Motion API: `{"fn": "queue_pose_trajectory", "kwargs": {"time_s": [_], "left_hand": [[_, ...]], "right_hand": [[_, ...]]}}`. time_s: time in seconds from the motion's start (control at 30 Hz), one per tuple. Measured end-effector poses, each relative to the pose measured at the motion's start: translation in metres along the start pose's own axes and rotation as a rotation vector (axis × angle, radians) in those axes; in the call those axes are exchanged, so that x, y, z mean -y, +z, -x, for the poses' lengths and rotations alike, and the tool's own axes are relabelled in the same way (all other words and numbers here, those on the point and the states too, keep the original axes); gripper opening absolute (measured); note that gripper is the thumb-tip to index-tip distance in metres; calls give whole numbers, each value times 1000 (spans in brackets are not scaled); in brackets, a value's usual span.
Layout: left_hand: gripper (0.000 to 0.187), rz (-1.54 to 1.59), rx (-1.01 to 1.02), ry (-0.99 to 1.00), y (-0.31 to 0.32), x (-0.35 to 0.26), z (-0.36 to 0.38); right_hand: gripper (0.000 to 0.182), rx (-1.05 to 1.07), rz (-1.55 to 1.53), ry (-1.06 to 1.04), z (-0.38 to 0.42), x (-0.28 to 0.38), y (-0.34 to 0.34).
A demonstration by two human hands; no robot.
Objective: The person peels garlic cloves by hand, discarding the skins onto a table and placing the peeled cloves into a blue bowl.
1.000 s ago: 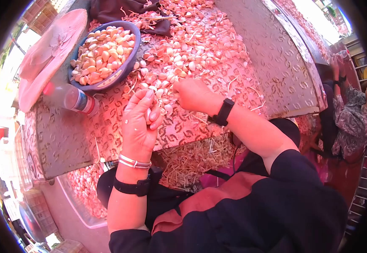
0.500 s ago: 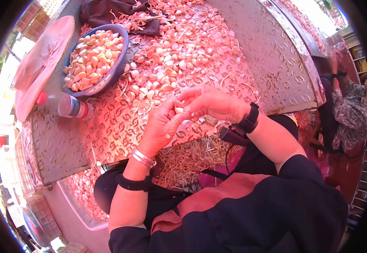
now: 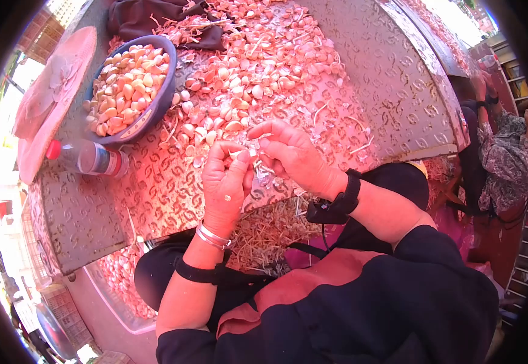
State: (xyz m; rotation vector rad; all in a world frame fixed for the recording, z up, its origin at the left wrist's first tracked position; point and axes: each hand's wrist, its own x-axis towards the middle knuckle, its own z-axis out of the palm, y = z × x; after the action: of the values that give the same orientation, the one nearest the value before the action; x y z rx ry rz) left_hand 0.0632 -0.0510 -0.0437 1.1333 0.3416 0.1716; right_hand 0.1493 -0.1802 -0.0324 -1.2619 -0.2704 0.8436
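Over the near part of the metal tabletop [image 3: 154, 203], my left hand [image 3: 224, 188] pinches a pale garlic clove [image 3: 237, 155] between thumb and forefinger. My right hand [image 3: 294, 151] is just beside it, its thumb and fingers pinched together at a whitish scrap of garlic skin [image 3: 255, 145]. A small gap lies between the two sets of fingertips. Beyond them, loose garlic cloves [image 3: 235, 103] and shed skins are spread across the tabletop. To the left stands a blue bowl [image 3: 168, 85] heaped with peeled cloves [image 3: 131, 85].
A clear plastic bottle [image 3: 103, 161] lies by the bowl, next to a pink hat [image 3: 54, 97]. Dark cloth [image 3: 148, 21] rests at the back. Below the table's edge are dry stalks [image 3: 276, 233] and a tub of garlic [image 3: 121, 273]. Another person [image 3: 506, 158] sits at right.
My hands have drawn slightly apart at the fingertips, with my left hand turned more upright. The bowl, bottle and hat appear shifted a little left as the view moved.
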Motion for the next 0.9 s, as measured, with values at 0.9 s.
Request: {"fn": "queue_pose_trajectory", "kwargs": {"time_s": [0.9], "left_hand": [[12,479,-92,-285,-40,-17,-13]], "right_hand": [[31,100,169,223,-59,5,-32]]}}
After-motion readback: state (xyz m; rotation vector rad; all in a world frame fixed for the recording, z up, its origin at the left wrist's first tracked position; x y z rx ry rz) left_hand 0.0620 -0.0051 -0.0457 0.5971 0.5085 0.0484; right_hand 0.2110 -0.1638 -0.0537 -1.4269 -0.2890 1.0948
